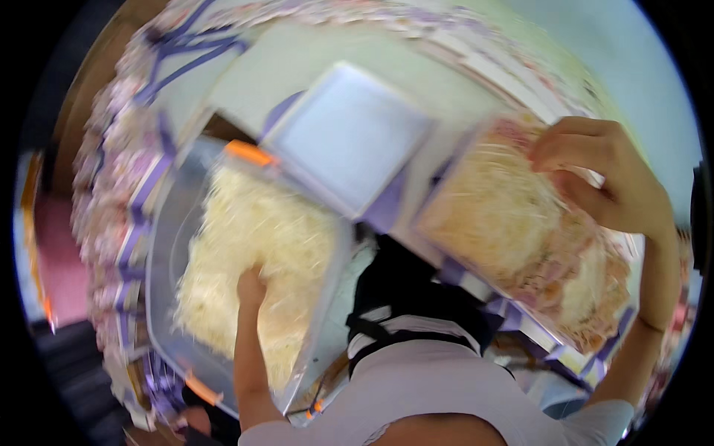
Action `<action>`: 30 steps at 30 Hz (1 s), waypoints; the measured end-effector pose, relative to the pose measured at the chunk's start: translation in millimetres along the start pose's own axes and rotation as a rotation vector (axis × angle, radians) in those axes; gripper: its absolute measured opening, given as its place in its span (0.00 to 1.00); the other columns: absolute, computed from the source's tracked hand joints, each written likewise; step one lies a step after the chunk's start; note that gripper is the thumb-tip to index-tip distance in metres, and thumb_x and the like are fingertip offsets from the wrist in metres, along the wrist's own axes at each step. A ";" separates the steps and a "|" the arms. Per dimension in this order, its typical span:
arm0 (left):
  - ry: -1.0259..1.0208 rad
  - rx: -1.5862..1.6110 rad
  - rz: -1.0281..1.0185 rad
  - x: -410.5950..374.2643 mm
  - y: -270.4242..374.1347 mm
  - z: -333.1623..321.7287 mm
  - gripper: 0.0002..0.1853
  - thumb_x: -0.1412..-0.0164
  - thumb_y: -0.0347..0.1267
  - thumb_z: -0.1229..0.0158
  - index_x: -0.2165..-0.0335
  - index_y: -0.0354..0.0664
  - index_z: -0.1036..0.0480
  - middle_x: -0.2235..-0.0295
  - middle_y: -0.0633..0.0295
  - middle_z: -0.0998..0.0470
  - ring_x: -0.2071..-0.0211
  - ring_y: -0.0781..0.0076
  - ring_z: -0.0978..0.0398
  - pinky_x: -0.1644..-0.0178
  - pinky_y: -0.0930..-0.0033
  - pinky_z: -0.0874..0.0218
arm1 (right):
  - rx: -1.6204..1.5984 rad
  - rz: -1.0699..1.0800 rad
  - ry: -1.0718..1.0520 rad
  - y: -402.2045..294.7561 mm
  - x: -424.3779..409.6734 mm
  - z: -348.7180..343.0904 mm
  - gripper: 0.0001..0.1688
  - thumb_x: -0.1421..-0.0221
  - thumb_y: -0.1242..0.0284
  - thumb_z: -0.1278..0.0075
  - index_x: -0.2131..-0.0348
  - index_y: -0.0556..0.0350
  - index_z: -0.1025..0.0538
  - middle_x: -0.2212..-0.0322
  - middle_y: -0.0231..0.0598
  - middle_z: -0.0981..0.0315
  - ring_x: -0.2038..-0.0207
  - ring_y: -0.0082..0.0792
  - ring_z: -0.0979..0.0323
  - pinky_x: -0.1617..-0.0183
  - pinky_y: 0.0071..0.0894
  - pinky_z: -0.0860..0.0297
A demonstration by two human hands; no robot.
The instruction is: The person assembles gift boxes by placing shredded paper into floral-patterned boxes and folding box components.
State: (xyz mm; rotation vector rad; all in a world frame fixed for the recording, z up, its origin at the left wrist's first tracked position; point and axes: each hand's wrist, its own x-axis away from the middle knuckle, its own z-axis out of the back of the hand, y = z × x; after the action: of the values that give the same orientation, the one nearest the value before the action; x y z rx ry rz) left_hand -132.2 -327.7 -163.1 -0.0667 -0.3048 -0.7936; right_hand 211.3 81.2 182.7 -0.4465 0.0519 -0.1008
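Observation:
My left hand [252, 287] reaches into pale cream shredded filler [268, 217] in a clear plastic bin [173, 279] with orange latches. Its fingers are sunk in the strands, so I cannot see what they hold. My right hand [597, 167] is over the far right part of a purple-edged box [446, 206], its fingers bent and its thumb below them. Blur hides whether anything is between the fingertips. In that box lie cream shredded filler [496, 195] and pink and orange pieces like dried petals [546, 267].
A pale square box or lid [351, 134] stands between the bin and the purple-edged box. Many purple-and-white boxes with pinkish contents [120, 184] line the left table edge. Purple ribbon-like strips [189, 56] lie at the back left. More purple boxes [524, 329] are at right.

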 end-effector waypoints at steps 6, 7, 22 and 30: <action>0.417 0.540 -0.164 25.2 41.8 165.4 0.15 0.63 0.18 0.48 0.69 0.35 0.30 0.75 0.52 0.27 0.73 0.59 0.28 0.69 0.70 0.39 | -0.090 0.275 -0.026 -59.4 -123.1 -33.9 0.12 0.59 0.81 0.50 0.68 0.62 0.28 0.72 0.42 0.31 0.68 0.34 0.30 0.65 0.31 0.35; 0.432 0.557 -0.174 26.7 50.4 180.8 0.15 0.63 0.18 0.47 0.70 0.35 0.30 0.75 0.53 0.27 0.73 0.60 0.29 0.70 0.70 0.39 | -0.248 0.387 0.070 -70.5 -149.1 -62.2 0.16 0.57 0.77 0.49 0.64 0.60 0.30 0.68 0.45 0.32 0.67 0.35 0.32 0.64 0.33 0.35; 0.378 1.545 -0.160 18.9 58.1 114.3 0.36 0.64 0.22 0.36 0.53 0.38 0.42 0.57 0.62 0.34 0.58 0.76 0.35 0.57 0.73 0.41 | -0.644 0.409 -0.038 -122.0 -276.1 -259.5 0.15 0.54 0.69 0.53 0.66 0.60 0.27 0.71 0.56 0.32 0.67 0.49 0.32 0.62 0.39 0.36; 0.212 0.998 -0.061 20.1 44.2 82.5 0.18 0.59 0.25 0.43 0.64 0.39 0.30 0.73 0.61 0.25 0.72 0.76 0.28 0.66 0.72 0.37 | -1.305 -0.250 -0.013 -118.5 -291.7 -199.5 0.18 0.42 0.65 0.65 0.65 0.61 0.30 0.66 0.42 0.33 0.63 0.37 0.33 0.61 0.34 0.34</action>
State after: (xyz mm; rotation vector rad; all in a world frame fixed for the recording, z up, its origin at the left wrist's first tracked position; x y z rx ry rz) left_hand -107.6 -296.3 -76.0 0.9609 -0.4724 -0.6294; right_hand -103.1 -78.8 62.6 -1.7591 0.0431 -0.3101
